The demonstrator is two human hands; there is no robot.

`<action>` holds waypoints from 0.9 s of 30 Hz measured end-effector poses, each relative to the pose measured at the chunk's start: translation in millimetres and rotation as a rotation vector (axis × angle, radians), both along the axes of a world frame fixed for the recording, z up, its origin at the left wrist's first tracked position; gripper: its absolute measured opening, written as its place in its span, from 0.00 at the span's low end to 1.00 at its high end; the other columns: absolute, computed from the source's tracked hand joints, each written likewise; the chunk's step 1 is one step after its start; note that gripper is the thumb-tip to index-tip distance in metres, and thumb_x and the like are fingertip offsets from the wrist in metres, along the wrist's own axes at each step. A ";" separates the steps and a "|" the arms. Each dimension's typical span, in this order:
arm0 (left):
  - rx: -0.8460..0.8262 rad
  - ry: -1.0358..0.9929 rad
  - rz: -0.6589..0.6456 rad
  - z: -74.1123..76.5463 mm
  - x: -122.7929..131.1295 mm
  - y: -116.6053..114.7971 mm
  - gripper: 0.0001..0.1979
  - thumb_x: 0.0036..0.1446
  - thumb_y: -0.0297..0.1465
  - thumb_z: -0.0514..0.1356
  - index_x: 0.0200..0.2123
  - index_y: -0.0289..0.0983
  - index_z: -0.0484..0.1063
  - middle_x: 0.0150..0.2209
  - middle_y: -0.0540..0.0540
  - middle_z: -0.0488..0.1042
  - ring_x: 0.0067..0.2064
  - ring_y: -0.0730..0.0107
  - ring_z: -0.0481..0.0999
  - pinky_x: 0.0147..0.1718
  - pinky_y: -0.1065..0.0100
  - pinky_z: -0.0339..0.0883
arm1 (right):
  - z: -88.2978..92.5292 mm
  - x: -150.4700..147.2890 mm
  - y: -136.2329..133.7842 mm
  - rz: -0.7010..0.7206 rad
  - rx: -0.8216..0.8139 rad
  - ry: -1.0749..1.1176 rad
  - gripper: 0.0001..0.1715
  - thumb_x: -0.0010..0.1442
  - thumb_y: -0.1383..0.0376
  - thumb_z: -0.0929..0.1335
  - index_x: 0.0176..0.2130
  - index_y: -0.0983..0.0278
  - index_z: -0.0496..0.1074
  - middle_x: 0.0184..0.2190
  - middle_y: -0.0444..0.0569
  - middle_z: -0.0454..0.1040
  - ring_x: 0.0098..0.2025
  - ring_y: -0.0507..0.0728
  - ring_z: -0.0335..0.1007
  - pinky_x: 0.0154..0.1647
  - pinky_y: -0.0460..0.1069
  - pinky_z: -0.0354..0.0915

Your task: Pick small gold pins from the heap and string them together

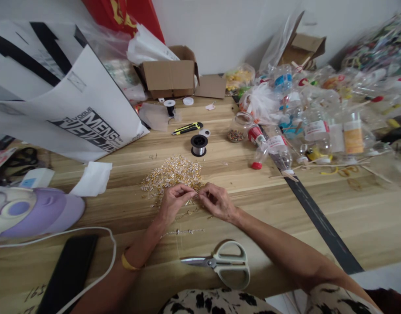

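Over the near edge of a pile of small gold and clear beads [174, 172], my left hand [176, 200] is closed in a pinch. My right hand [218, 201] pinches as well, its fingertips almost meeting the left ones. Whatever lies between the fingers is too small to name. Just below the hands a short gold strand [189, 212] lies on the wood, and nearer to me a beaded chain [183, 231] is stretched out. Scissors [216, 262] with pale handles rest close to my body, their blades pointing left.
Beyond the beads stand a wire spool [199, 146] and a yellow-black utility knife [187, 128]. A white bag [98, 109], a purple device [43, 211] and a dark phone [69, 272] occupy the left. Plastic bottles [279, 148] and a bead jar [238, 131] crowd the right.
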State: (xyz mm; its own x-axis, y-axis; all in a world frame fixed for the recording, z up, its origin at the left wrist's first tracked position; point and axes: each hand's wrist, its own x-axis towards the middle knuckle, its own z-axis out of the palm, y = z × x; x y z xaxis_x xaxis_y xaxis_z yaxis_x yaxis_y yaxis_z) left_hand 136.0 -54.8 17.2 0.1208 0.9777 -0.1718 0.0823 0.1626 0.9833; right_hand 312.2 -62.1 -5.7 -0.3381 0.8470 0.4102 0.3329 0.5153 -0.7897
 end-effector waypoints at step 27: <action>-0.023 0.004 0.011 3.9 1.5 -1.2 0.06 0.42 0.31 0.68 0.24 0.35 0.76 0.24 0.50 0.75 0.27 0.73 0.71 0.29 0.72 0.63 | -0.5 0.4 0.7 0.018 -0.012 0.004 0.07 0.62 0.66 0.64 0.32 0.65 0.68 0.24 0.44 0.66 0.23 0.49 0.58 0.24 0.44 0.56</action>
State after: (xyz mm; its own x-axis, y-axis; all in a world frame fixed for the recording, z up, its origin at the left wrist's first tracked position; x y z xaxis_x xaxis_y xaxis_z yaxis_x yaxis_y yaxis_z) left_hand 137.5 -56.0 21.1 0.1093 0.9747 -0.1948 0.0846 0.1861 0.9789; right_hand 312.7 -61.3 -6.2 -0.3517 0.8456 0.4015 0.3205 0.5117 -0.7971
